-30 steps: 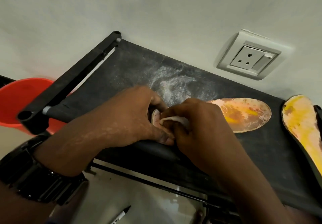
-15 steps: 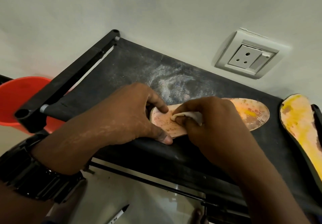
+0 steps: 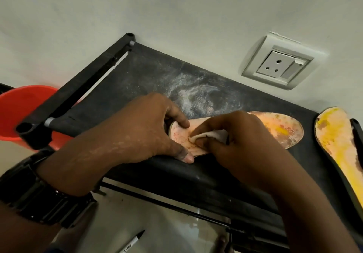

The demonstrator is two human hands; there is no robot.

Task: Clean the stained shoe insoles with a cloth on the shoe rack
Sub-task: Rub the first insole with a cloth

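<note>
Black fabric shoe-rack shelf [image 3: 157,75] bears the stained pinkish-orange insole [image 3: 275,129]; left grip [image 3: 141,127] clamps its heel steady, right grip [image 3: 241,144] pinches crumpled white cloth [image 3: 208,135] for scrubbing.

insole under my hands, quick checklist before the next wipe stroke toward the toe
1. Heel of insole held by left hand: ok.
2. Grip of right hand on cloth, touching insole: ok.
3. Heel end clean: not ok, reddish specks show.
4. Toe end clean: not ok, orange and yellow stains.
5. Lies flat on shoe rack: cannot tell, hands hide the middle.
6. Stroke clear of second insole: ok, it lies apart at right.
</note>
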